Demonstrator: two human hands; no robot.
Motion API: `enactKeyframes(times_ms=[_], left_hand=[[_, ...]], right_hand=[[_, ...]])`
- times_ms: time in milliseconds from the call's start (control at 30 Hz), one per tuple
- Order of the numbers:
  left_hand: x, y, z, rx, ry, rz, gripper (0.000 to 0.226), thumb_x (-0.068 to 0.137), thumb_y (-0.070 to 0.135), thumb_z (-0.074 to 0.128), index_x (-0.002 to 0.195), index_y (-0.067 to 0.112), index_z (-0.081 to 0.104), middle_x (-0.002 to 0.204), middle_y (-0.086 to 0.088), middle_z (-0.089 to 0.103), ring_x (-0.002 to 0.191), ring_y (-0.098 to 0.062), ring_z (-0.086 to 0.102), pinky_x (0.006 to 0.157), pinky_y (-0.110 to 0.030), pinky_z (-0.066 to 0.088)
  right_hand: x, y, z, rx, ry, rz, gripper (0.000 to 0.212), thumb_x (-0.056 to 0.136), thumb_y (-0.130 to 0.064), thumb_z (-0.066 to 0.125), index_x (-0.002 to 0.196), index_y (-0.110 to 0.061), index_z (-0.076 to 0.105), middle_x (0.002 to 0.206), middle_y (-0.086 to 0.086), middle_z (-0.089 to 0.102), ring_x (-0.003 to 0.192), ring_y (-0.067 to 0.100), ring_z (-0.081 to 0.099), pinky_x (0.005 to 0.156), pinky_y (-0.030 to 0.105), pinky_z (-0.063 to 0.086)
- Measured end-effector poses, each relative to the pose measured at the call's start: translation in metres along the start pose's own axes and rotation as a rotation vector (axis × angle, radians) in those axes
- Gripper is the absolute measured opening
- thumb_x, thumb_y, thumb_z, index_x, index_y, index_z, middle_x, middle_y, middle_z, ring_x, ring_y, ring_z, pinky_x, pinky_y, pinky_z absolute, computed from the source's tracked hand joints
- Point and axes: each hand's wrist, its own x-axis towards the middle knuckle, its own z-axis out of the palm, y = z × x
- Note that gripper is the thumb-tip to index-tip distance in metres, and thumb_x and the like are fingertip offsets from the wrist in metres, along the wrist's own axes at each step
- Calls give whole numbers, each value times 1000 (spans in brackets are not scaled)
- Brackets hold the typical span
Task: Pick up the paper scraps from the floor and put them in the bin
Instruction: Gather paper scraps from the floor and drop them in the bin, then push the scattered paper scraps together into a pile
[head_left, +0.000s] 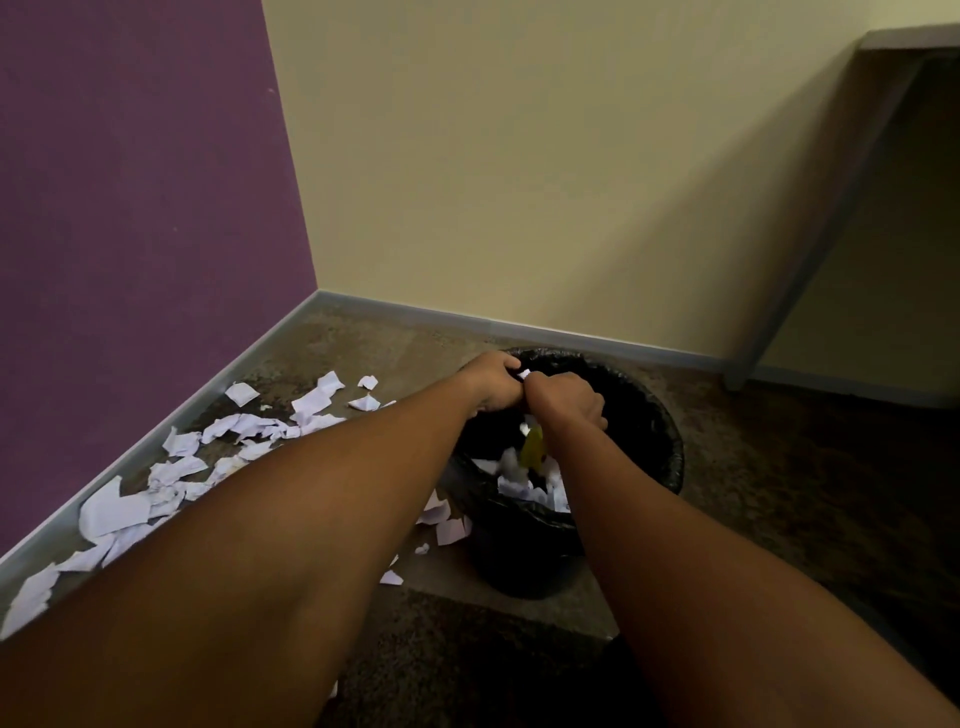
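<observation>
Hands, left (493, 382) and right (569, 402), met clenched on a scrap (523, 373) over the bin (660, 415); scraps (171, 467) littered the floor (395, 343).

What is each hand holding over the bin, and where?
Both hands, left hand and right hand, curl together over the bin, pinching a white paper scrap between them; the exact grip is hidden.

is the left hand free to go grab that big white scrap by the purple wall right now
Probably not at once. The left hand is curled over the bin against the right hand, a bit of paper between them. Nothing blocks the way to the big scrap, which lies bare on the floor.
</observation>
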Motion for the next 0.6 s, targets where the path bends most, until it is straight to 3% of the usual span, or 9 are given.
enactKeyframes(times_ms=[167, 267, 367, 500, 600], left_hand=[[2, -11, -11, 21, 111, 68, 35, 88, 3, 60, 122, 11, 65, 125, -11, 64, 111, -25, 63, 100, -37, 51], [-8, -14, -22, -5, 226, 179, 27, 88, -1, 56, 105, 14, 70, 107, -7, 71, 98, -20, 66, 95, -36, 53], [-19, -23, -38, -20, 332, 245, 26, 88, 0, 54, 92, 21, 68, 92, 0, 71, 88, -16, 67, 88, -35, 56], [-35, -48, -63, 28, 452, 276, 22, 87, 6, 61, 91, 27, 66, 88, 8, 69, 80, -10, 65, 78, -32, 57], [-49, -72, -81, 79, 508, 251, 22, 85, 8, 62, 93, 28, 67, 89, 10, 68, 78, -8, 64, 75, -30, 56]], right_hand=[[-10, -7, 4, 98, 13, -11, 30, 86, -36, 54, 112, -23, 64, 142, 12, 40, 128, 37, 38, 104, 47, 40], [-18, -15, 14, 225, 10, -162, 34, 82, -31, 54, 113, -26, 66, 132, 7, 55, 121, 31, 50, 92, 35, 46], [-32, -28, 25, 354, -35, -279, 31, 82, -25, 53, 110, -19, 68, 115, 7, 67, 107, 26, 61, 92, 36, 52], [-52, -41, 48, 408, -99, -381, 23, 88, -18, 52, 107, -17, 66, 97, 0, 62, 89, 17, 56, 76, 28, 45], [-68, -47, 67, 387, -150, -462, 17, 86, -16, 53, 97, -21, 64, 90, -2, 62, 86, 18, 59, 72, 28, 44]])
